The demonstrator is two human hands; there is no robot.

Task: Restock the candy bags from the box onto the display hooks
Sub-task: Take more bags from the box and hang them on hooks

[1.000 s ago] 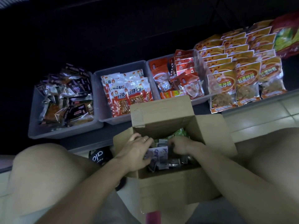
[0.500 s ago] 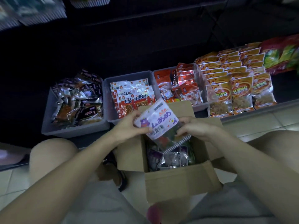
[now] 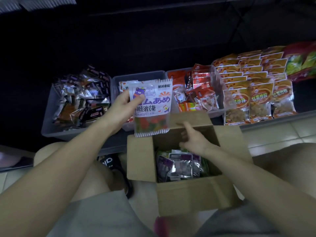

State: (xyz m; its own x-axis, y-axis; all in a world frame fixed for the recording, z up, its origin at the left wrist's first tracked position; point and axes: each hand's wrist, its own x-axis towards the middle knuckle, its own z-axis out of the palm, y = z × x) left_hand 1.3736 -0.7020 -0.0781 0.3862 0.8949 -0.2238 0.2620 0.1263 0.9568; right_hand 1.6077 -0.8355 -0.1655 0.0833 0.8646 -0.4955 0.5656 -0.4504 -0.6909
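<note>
My left hand [image 3: 122, 108] pinches a white and purple candy bag [image 3: 152, 106] by its left edge, thumb on the front, and holds it upright above the box's far left flap. The bag shows red and green gummies through its clear lower half. An open cardboard box [image 3: 193, 197] stands on the floor between my knees. Several purple and silver candy bags [image 3: 179, 166] lie inside it. My right hand [image 3: 193, 141] hovers over the box's opening, fingers loosely spread, holding nothing. No display hooks are visible.
Grey bins [image 3: 49, 125] on a low shelf hold dark snack packets [image 3: 82, 98], red packets [image 3: 200, 93] and more. Orange snack bags [image 3: 248, 86] are stacked at the right. A black sandal [image 3: 109, 163] lies left of the box. Tiled floor [image 3: 277, 132] lies at the right.
Both hands were inside the box a second ago. They lifted the candy bag out together; now my right hand has let go and dropped toward the box, while my left raised the bag upright.
</note>
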